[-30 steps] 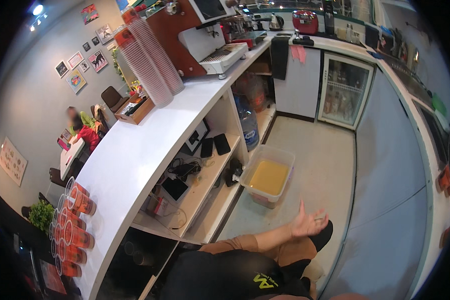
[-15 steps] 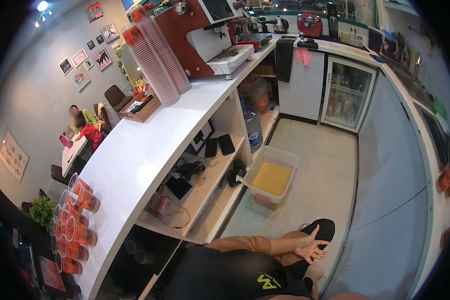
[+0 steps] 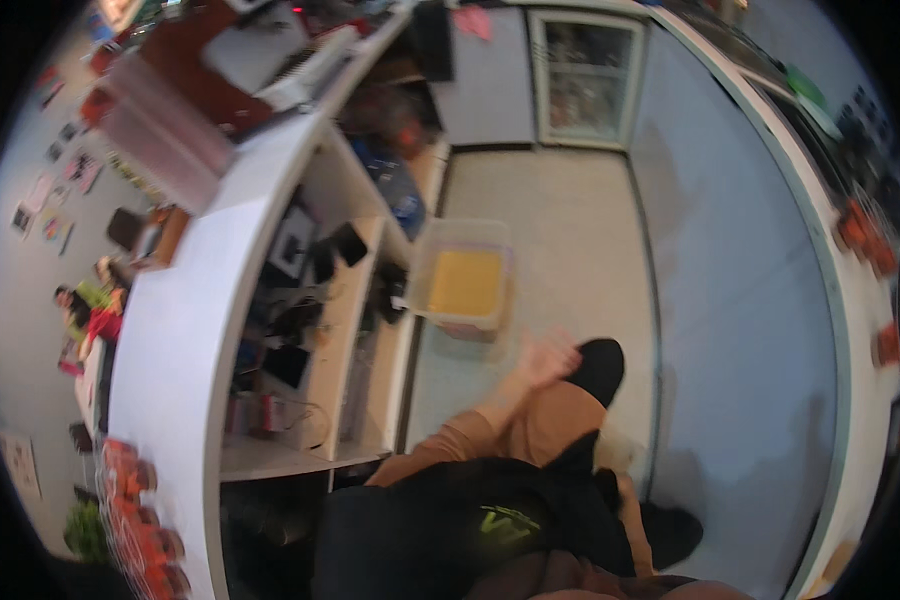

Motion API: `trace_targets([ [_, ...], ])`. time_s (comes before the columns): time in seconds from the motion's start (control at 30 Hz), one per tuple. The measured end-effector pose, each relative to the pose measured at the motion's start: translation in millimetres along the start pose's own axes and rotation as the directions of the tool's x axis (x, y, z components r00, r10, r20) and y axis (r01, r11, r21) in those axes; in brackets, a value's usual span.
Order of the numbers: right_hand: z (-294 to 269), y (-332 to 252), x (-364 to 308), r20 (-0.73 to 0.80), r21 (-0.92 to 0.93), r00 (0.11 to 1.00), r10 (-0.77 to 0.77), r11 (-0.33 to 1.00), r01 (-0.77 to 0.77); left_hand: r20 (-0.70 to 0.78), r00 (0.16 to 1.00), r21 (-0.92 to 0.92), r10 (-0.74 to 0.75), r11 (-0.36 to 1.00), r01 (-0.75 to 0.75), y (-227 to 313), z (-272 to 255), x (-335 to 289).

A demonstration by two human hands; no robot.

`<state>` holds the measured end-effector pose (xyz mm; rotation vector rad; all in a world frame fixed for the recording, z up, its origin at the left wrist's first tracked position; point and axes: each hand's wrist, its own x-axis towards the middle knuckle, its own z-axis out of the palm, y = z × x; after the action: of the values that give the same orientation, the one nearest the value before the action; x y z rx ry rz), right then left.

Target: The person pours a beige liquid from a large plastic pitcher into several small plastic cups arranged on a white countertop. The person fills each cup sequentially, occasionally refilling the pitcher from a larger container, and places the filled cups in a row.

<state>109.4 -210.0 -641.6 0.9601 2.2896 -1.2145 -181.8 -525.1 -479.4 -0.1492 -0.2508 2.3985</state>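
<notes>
My left hand (image 3: 550,358) is stretched out ahead of my body, above the floor beside a black shoe (image 3: 600,372). Motion smears its fingers, so how far they are apart does not show; no object is visible in it. Closest in front of it stands a clear plastic tub (image 3: 462,235) on the floor, with a flat yellow surface (image 3: 467,283) inside. Hand and tub look apart. My right hand is not to be made out; a tan strip (image 3: 635,525) low beside the black apron (image 3: 410,530) may be an arm or a trouser leg.
A white counter (image 3: 170,340) runs along the left, bearing stacked plastic cups (image 3: 160,130) and several cups of reddish drink (image 3: 145,520). Under it are cluttered shelves (image 3: 340,370) and a blue water bottle (image 3: 395,185). Grey cabinets (image 3: 730,300) line the right; a glass-door fridge (image 3: 587,80) stands ahead.
The view has tilted down and swung right, so tub and counter sit further left in it. My left hand, earlier spread with its palm showing, has turned and blurred.
</notes>
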Motion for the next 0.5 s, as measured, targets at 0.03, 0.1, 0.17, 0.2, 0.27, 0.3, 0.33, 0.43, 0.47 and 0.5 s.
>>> trace_targets([
  [0.03, -2, 25, 8, -0.066, -0.065, 0.997, -0.037, 0.997, 0.033, -0.492, 0.804, 0.286, 0.333, 0.935, -0.212, 19, -4, 10],
  [0.1, 11, 51, 25, -0.074, -0.161, 0.983, -0.168, 0.975, 0.155, -0.304, 0.904, 0.291, 0.301, 0.933, -0.213, 127, -94, -48],
  [0.17, -11, -15, -18, -0.026, 0.038, 0.996, 0.083, 0.996, -0.082, -0.869, 0.177, 0.382, 0.463, 0.853, -0.355, 134, -70, -24],
  [0.2, -24, -77, -50, 0.074, 0.091, 0.983, 0.171, 0.98, -0.177, -0.852, 0.154, 0.355, 0.501, 0.768, -0.534, 171, -91, -61],
  [0.27, -37, -107, -63, 0.166, -0.014, 0.952, 0.256, 0.966, -0.257, -0.801, 0.219, 0.47, 0.558, 0.811, -0.347, 212, -111, -100],
  [0.3, -39, -99, -63, 0.194, -0.082, 0.933, 0.304, 0.953, -0.293, -0.796, 0.146, 0.531, 0.588, 0.793, -0.297, 203, -111, -89],
  [0.33, -38, -90, -65, 0.12, -0.068, 0.967, 0.223, 0.974, -0.216, -0.78, 0.074, 0.59, 0.622, 0.77, -0.244, 199, -107, -75],
  [0.43, -17, -43, -53, 0.005, -0.092, 0.998, 0.059, 0.994, -0.058, -0.706, 0.054, 0.699, 0.707, 0.707, -0.108, 194, -80, -39],
  [0.47, -16, -41, -52, 0.018, -0.117, 0.996, 0.09, 0.989, -0.087, -0.68, 0.082, 0.725, 0.728, 0.685, -0.068, 196, -77, -27],
  [0.5, -16, -47, -49, 0.071, -0.126, 0.988, 0.138, 0.984, -0.128, -0.698, 0.053, 0.703, 0.714, 0.698, -0.14, 205, -74, -23],
])
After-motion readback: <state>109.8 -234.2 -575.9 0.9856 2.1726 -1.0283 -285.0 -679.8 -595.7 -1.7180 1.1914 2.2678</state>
